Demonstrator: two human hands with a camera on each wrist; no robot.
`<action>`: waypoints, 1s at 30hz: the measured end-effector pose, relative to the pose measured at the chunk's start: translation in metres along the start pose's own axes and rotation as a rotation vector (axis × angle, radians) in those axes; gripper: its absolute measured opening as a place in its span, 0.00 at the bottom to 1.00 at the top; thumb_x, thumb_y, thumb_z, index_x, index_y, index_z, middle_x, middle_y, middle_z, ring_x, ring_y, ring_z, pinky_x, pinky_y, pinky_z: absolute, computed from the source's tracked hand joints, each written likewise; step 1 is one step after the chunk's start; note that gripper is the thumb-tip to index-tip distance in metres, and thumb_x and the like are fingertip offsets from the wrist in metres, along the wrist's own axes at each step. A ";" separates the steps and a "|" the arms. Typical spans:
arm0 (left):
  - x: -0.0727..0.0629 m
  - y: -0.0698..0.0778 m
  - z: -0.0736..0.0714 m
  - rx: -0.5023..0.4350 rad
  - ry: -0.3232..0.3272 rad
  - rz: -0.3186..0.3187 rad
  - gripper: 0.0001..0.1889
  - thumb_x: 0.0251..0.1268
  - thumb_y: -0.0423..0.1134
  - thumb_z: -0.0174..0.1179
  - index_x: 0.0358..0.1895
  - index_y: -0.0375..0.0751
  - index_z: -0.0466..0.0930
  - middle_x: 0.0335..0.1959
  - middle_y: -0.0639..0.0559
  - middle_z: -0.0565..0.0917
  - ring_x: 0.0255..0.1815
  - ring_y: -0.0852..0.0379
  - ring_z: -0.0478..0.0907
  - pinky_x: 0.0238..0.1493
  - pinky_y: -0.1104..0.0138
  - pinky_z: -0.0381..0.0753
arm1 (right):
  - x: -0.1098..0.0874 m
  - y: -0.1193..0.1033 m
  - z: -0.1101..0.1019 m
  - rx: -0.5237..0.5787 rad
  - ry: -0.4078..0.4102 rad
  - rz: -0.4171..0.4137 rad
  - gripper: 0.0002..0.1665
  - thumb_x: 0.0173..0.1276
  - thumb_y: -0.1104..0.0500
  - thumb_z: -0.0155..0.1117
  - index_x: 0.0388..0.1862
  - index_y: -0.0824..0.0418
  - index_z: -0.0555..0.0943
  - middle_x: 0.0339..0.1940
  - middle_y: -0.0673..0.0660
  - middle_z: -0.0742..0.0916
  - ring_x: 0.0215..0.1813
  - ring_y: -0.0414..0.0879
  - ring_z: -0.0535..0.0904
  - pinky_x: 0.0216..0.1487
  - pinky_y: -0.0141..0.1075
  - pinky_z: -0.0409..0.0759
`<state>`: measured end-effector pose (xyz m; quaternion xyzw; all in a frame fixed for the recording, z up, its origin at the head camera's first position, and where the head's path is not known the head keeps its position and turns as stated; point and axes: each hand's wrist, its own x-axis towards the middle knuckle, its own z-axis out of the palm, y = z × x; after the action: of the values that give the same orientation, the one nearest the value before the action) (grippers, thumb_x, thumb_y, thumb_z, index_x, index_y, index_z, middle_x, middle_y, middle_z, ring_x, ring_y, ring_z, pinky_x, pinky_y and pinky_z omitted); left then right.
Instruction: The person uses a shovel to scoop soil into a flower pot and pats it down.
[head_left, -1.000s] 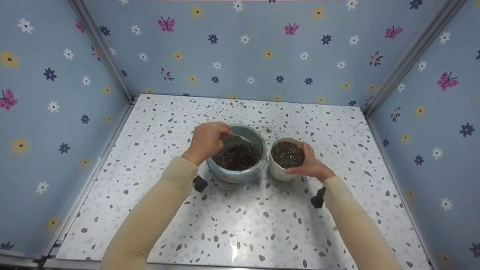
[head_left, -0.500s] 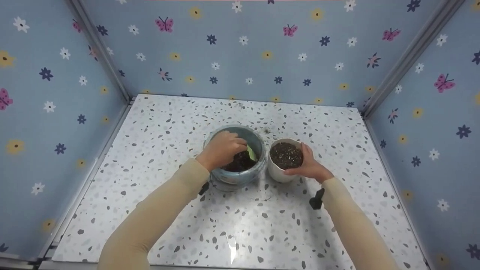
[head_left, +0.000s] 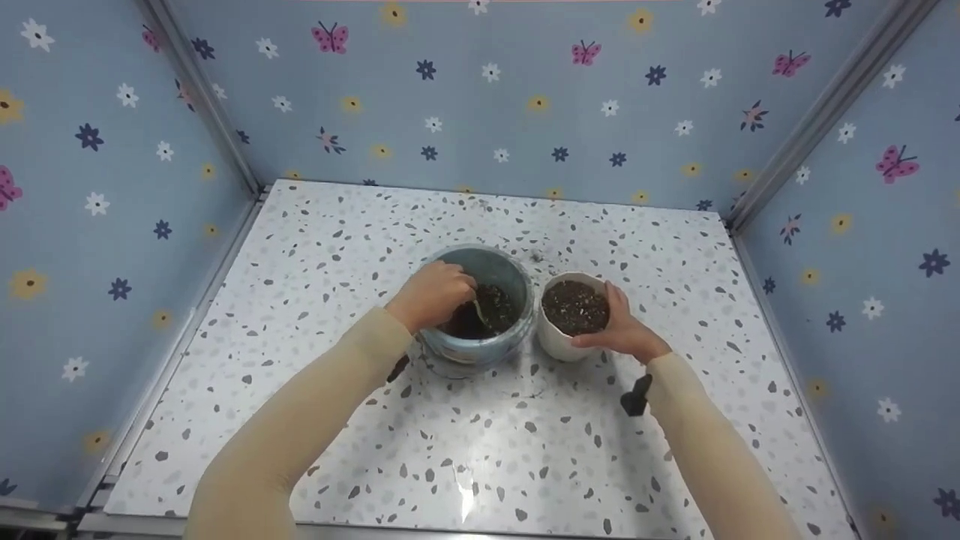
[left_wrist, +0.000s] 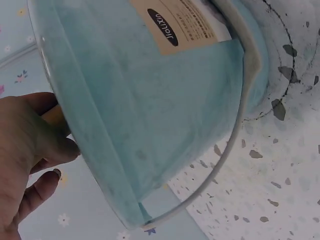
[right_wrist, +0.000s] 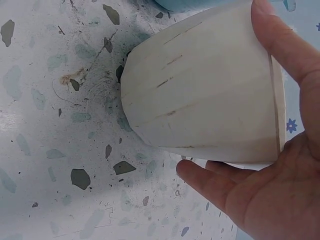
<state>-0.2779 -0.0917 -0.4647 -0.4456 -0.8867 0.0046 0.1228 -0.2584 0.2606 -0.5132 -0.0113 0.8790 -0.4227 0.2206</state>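
Note:
Over the left rim of a light blue bucket [head_left: 480, 351], my left hand [head_left: 433, 295] grips a small trowel [head_left: 481, 312] with its blade down among dark soil [head_left: 499, 304]. In the left wrist view part of its yellowish-brown handle [left_wrist: 55, 119] shows between the fingers, and the bucket wall [left_wrist: 150, 110] hides the blade. My right hand [head_left: 622, 330] holds a white flower pot [head_left: 556, 341] by its right side, thumb near the front rim and fingers behind. Dark soil with pale bits [head_left: 576, 307] fills the pot nearly to the rim. The pot stands upright close beside the bucket.
Both containers stand on a white speckled tabletop [head_left: 420, 450]. Some soil crumbs [head_left: 537, 256] lie behind them. Blue flower-patterned panels [head_left: 480, 97] enclose the back and both sides. The bucket's bail handle [left_wrist: 220, 165] hangs down along its outside.
My left hand has lowered the trowel from above the bucket's rim into the soil, then shifted slightly back left, with the blade turning edge-on. My right hand stays on the pot.

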 end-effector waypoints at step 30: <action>-0.011 -0.012 -0.016 -0.502 -0.259 -0.496 0.11 0.51 0.27 0.63 0.40 0.36 0.88 0.38 0.46 0.87 0.41 0.46 0.84 0.46 0.55 0.82 | 0.002 0.000 0.000 -0.005 0.001 -0.015 0.83 0.49 0.43 0.82 0.80 0.55 0.25 0.80 0.62 0.35 0.79 0.65 0.38 0.73 0.59 0.47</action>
<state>-0.2769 -0.1094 -0.4499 -0.2291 -0.9495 -0.1865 -0.1062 -0.2601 0.2602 -0.5136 -0.0182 0.8800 -0.4220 0.2171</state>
